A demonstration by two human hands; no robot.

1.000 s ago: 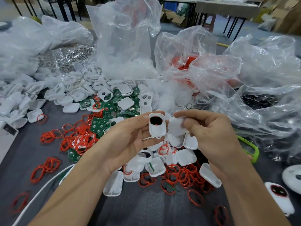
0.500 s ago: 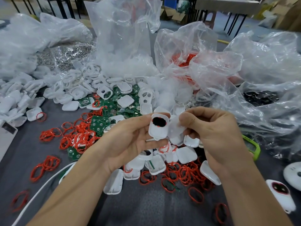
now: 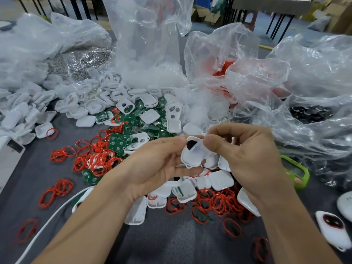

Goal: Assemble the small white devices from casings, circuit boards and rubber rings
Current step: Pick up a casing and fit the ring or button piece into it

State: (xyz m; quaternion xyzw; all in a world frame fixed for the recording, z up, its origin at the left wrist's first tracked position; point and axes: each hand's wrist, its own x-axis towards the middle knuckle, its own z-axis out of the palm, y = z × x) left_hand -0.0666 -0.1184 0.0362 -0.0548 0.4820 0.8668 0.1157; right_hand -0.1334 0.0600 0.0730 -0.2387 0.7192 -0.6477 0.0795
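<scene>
My left hand (image 3: 156, 164) grips a small white casing (image 3: 190, 156) upright; a red ring and a dark opening show in its face. My right hand (image 3: 245, 157) pinches a second white casing piece (image 3: 209, 160) against the first one's right side, thumb pressed at the top. Under both hands lies a heap of white casings (image 3: 221, 180). Green circuit boards (image 3: 118, 142) and red rubber rings (image 3: 91, 159) are spread to the left, with more red rings (image 3: 219, 202) below the hands.
Crumpled clear plastic bags (image 3: 247, 77) ring the back and right. More white casings (image 3: 24, 113) pile up at the left. A green-framed object (image 3: 299, 174) lies by my right wrist, a finished white device (image 3: 331, 227) at bottom right, a white cable (image 3: 47, 223) at bottom left.
My right hand has brought its white piece leftwards until it meets the casing in my left hand. Both hands sit a little closer together than before.
</scene>
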